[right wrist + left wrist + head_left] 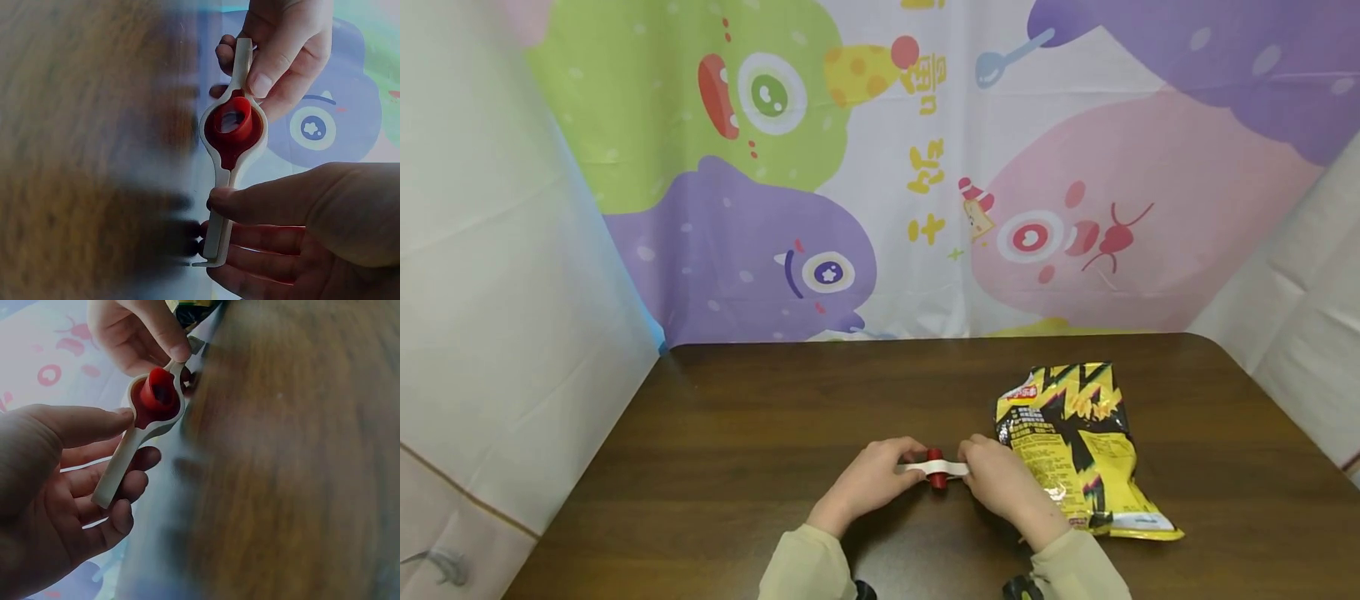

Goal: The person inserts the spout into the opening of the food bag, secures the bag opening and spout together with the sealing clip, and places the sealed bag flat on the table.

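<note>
A white bag clip (957, 468) with a red pour spout (936, 479) through its middle is held level between both hands, just over the table. My left hand (872, 477) pinches one end between thumb and fingers. At the other end my right hand (998, 478) grips the arm of the clip. The right wrist view shows a small hooked latch (209, 263) at that end, and the spout's round opening (232, 119) ringed by white plastic. In the left wrist view the left thumb (94, 425) lies along the clip near the ring.
A yellow and black snack bag (1108, 467) lies on the brown wooden table (760, 417), right beside my right hand. Behind the table hangs a cartoon-printed cloth (917, 283), with pale sheets (497, 250) at the sides.
</note>
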Demonstrator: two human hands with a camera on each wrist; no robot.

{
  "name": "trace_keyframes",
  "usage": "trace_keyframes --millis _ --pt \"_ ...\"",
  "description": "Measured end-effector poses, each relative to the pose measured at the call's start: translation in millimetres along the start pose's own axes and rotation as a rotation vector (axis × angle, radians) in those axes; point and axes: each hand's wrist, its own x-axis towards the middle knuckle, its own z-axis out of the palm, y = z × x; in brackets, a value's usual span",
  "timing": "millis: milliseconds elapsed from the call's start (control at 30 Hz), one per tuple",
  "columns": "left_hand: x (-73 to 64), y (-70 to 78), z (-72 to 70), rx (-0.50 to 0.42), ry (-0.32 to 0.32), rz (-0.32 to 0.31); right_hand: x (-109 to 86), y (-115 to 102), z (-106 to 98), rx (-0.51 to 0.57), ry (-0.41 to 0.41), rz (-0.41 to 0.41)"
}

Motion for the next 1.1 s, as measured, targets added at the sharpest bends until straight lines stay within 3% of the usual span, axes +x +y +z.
trace_keyframes --millis 400,767,1100 --pt "1.1 0.8 0.7 -0.032 -0.007 0.016 0.2 0 -5 0.059 -0.040 0.064" --pt "-0.2 2.5 -4.4 -0.044 0.045 0.055 2.3 0 -12 0.138 -0.076 0.105" --pt "-0.8 5.9 -15.4 -0.065 0.089 0.053 3.5 2 -18 0.219 -0.019 0.073"
